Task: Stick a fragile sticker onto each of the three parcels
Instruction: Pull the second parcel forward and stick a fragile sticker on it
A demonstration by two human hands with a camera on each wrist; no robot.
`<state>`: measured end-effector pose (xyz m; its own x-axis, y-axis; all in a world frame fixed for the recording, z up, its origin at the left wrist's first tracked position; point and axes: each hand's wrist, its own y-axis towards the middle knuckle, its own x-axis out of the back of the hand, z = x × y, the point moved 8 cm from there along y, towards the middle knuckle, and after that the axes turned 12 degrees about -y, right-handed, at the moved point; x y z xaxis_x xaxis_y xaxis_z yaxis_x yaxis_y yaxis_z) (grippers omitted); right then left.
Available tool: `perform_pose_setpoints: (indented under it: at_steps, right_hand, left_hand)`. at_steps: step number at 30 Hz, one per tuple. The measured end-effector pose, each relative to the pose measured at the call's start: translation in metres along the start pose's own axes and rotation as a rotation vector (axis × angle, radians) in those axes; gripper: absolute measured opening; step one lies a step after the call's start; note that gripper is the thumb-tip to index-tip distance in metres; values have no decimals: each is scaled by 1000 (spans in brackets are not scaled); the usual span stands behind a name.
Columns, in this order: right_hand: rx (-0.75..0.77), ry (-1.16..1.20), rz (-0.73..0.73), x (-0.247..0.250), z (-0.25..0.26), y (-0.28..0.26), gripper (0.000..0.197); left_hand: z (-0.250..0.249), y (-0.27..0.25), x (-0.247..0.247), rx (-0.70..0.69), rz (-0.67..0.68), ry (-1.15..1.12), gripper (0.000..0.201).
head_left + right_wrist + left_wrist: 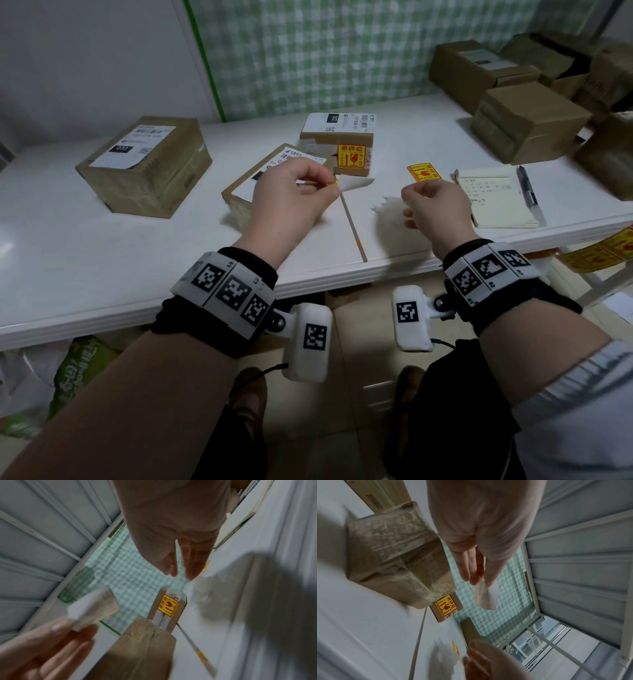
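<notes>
Three taped cardboard parcels stand on the white table [102, 240]. The large parcel [144, 164] is at the left. The middle parcel [270, 168] sits partly behind my left hand [334, 186]. On the front of the back parcel [337, 137] is a yellow fragile sticker [351, 156]. My left hand [481, 582] pinches a fragile sticker piece [486, 596] above the table; its pale side shows, with a yellow edge. My right hand [407, 205] hovers with loosely curled fingers and nothing between them [180, 576]. Another yellow sticker [424, 172] lies just beyond it.
A peeled white backing paper [390, 209] lies under my right hand. A notepad [496, 198] and pen [525, 186] are at the right. Several plain boxes [527, 123] crowd the back right corner. A strip of stickers [609, 253] hangs below the table's right edge.
</notes>
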<state>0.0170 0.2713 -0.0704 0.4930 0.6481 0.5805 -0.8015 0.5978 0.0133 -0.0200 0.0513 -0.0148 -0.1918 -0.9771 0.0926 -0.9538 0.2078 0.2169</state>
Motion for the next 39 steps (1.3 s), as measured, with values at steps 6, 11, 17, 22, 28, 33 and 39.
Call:
perform_pose_setpoints:
  at_steps: [6,11,17,22,28,33,39]
  right_hand:
    - [43,217,432,-29,39,-20,39]
    - [12,406,452,-32,44,-22,11]
    - [-47,535,373,-29,46,-22,19]
    - [-26,552,298,-29,50,-24,21]
    - [-12,529,216,-20,47,-21,18]
    - [-9,518,219,-18,39,-19,20]
    - [-5,579,236,-19,40,-22,23]
  left_hand:
    - [-3,4,-8,-66,46,75,27]
    - [-13,5,-4,-210,49,157,32]
    - [-10,5,-3,-208,86,117,30]
    - [-12,2,1,-186,79,161,31]
    - [-12,12,41,-185,-161,359,36]
    - [44,17,62,244,-79,417,100]
    - [50,9,62,281,-106,365,100]
